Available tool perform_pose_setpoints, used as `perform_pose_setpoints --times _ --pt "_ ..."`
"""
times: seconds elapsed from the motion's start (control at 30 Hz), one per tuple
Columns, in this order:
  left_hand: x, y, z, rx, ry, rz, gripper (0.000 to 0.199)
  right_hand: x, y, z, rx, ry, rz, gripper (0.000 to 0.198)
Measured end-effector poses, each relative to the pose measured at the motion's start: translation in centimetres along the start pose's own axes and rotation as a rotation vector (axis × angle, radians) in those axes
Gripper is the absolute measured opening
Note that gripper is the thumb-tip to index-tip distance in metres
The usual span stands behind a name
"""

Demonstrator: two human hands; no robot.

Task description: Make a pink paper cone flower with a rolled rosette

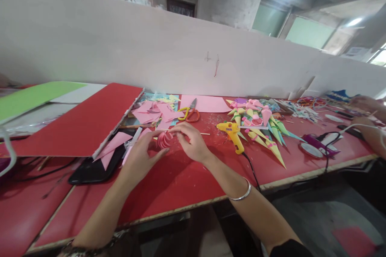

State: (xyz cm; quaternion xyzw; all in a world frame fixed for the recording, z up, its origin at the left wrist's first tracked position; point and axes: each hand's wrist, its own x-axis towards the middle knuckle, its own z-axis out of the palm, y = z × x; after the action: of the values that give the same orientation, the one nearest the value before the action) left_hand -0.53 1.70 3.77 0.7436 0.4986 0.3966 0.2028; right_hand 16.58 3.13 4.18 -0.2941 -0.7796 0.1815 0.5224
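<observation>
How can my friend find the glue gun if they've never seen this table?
Start at the red table, then find the right hand working above it. To the right of that hand, beside the pile of pastel cones, is the glue gun. Unlike the cones, it is bright yellow, pistol-shaped and has a black cord.

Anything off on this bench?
Just clutter: small scraps litter the red tabletop near the yellow glue gun, and pink paper pieces lie loosely heaped at odd angles. Nothing looks clearly broken.
</observation>
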Motion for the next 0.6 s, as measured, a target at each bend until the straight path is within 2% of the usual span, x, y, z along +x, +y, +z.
perform_pose_setpoints --times 0.3,0.6 --pt "0.32 -0.03 -0.05 0.119 -0.006 0.1 0.044 -0.07 -0.5 0.03 0.066 -0.063 -0.084 0.03" --pt "0.34 0.12 -0.09 0.267 0.011 0.23 0.035 -0.16 -0.62 -0.08 0.075 -0.105 -0.091 0.03"
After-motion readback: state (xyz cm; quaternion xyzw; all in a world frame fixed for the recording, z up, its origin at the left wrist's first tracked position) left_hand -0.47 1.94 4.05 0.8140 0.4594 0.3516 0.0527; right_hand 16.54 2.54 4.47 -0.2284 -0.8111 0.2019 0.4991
